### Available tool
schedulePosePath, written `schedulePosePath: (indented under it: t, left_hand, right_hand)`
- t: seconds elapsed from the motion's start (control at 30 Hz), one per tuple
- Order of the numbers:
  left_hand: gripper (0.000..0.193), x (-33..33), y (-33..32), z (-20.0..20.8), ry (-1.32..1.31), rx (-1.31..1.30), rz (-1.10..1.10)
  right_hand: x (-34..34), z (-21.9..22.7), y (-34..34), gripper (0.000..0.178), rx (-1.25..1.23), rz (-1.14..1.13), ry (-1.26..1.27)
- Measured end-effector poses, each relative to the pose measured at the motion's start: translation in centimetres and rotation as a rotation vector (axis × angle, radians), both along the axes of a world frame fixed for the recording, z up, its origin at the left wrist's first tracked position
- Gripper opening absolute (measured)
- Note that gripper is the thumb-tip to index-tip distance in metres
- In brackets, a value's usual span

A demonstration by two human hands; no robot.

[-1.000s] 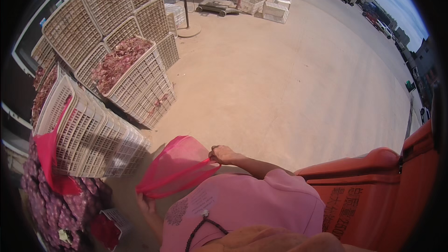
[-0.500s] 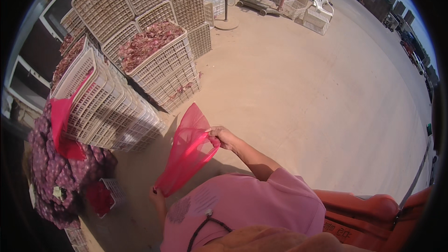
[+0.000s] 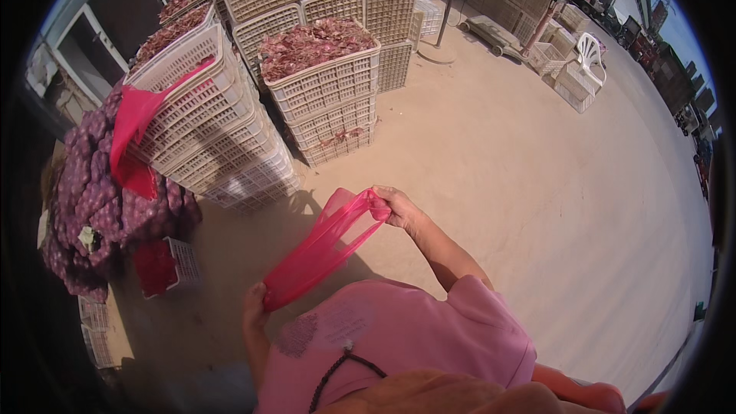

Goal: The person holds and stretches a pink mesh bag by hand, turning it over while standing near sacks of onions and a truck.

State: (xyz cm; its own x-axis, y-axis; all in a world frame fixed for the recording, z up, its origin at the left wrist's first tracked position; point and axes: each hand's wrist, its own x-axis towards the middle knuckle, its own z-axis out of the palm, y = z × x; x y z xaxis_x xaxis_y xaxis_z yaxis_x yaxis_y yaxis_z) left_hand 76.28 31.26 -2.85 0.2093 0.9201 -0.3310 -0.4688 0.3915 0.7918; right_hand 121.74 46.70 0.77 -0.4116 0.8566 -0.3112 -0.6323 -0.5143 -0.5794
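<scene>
Sheer pink mesh bag [image 3: 309, 262] drawn narrower vs. prev. frame — bare R hand [image 3: 397, 207] & bare L hand [image 3: 254, 304], fingers clamped on opp. ends; overpulling might rip it.

mesh bag [image 3: 313, 262]: sheer, fine net | crates [image 3: 326, 93]: matt plastic lattice | shirt [image 3: 437, 330]: matt cloth | chair [image 3: 589, 52]: smooth plastic

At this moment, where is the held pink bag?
Left of centre in the head view, the pink bag stretches between the left hand and the right hand.
</scene>
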Motion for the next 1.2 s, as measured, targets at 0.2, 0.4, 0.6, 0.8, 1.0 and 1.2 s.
schedulePosePath:
  t: [0.2, 0.4, 0.6, 0.8, 1.0, 1.2]
  left_hand:
    - [0.024, -0.1, -2.2, 5.5, -0.289, -0.008, 0.582]
    - [0.026, -6.1, -7.3, 4.1, 0.329, 0.072, 0.892]
    - [0.025, -5.7, -10.3, 3.0, 0.860, -0.284, 1.226]
    - [0.024, -8.0, -12.6, -0.9, -0.205, -0.044, 1.355]
    - [0.024, -4.5, -12.3, 6.8, 0.339, -0.171, 0.639]
    - [0.042, -3.4, -13.3, 6.9, -0.440, 0.149, 0.650]
  right_hand:
    - [-6.0, 3.1, -1.3, 0.018, 0.261, 0.326, -0.258]
    - [-13.4, 2.6, -2.7, 0.011, 0.469, 1.008, -0.563]
    - [-17.4, 4.3, -2.9, 0.011, 0.544, 1.061, -0.604]
    - [-19.3, 0.2, -3.7, 0.017, 0.873, 1.085, -0.840]
    - [-18.2, -1.5, -1.2, 0.026, 0.324, 0.388, -0.435]
    - [-18.2, 4.8, -2.6, 0.027, 0.085, 0.553, -0.032]
